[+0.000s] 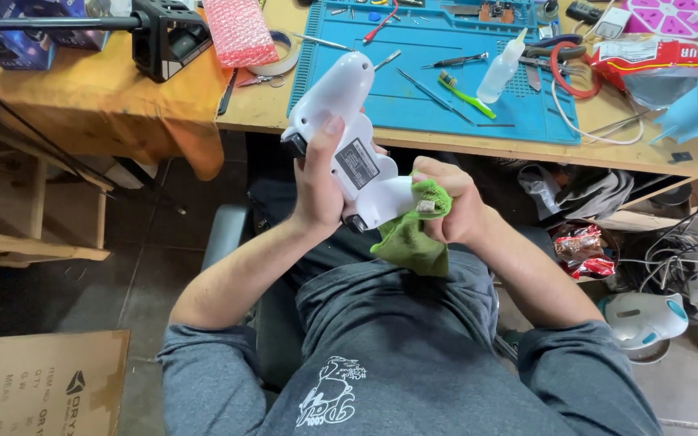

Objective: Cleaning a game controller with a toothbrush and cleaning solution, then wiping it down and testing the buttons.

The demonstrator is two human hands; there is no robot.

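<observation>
A white game controller [341,113] is held back side up over my lap, a grey label on its middle. My left hand [317,182] grips it from the left, thumb lying up along its back. My right hand [450,202] is closed on a green cloth [414,234] and presses it against the controller's lower right handle. The cloth hangs down below my fist.
A blue work mat [438,97] on the wooden bench [123,97] carries tweezers, a green toothbrush [466,95] and a small squeeze bottle [500,69]. A black device [167,36], pink bubble wrap [240,32] and a tape roll lie to the left. A cardboard box [42,387] sits on the floor.
</observation>
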